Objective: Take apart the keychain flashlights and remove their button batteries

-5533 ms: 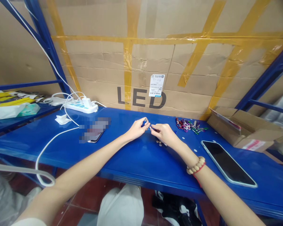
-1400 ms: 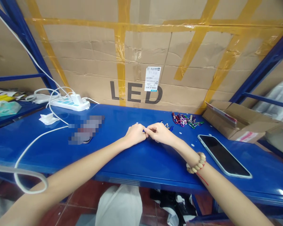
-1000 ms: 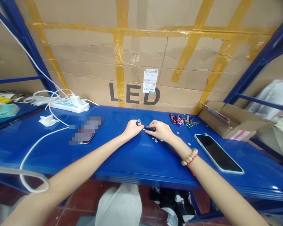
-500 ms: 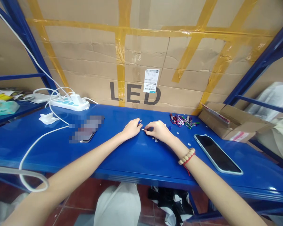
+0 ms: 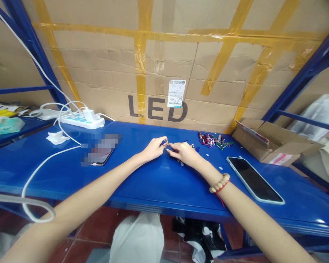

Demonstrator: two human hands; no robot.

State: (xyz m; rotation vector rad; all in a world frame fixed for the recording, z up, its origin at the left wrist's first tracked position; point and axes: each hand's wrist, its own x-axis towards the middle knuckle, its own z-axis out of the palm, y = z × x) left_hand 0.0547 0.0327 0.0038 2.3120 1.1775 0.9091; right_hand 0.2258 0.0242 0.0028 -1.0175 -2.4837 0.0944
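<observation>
Over the middle of the blue table, my two hands meet almost fingertip to fingertip. My left hand point(image 5: 154, 148) is closed in a pinch on a small silver-ended piece point(image 5: 166, 140), mostly covered by the fingers. Thumb and forefinger of my right hand point(image 5: 185, 153) pinch a thin silver piece point(image 5: 168, 145) right beside it; its exact kind is too small to make out. Several small blue and silver parts point(image 5: 197, 149) lie behind and under my right hand, partly hidden by it. Farther right sits a pile of small coloured metal cylinders with clips point(image 5: 210, 140).
A phone in a pale case point(image 5: 254, 179) lies right of my right forearm, before an open cardboard box point(image 5: 274, 142). On the left are another phone point(image 5: 105, 155), a white power strip point(image 5: 82, 120) and loose white cables point(image 5: 38, 164). A large taped carton point(image 5: 104, 73) stands behind the table.
The thin silver piece in my right fingers has come up against the piece in my left hand. My left fingers have turned, showing its silver end. The blue part seen there is now hidden.
</observation>
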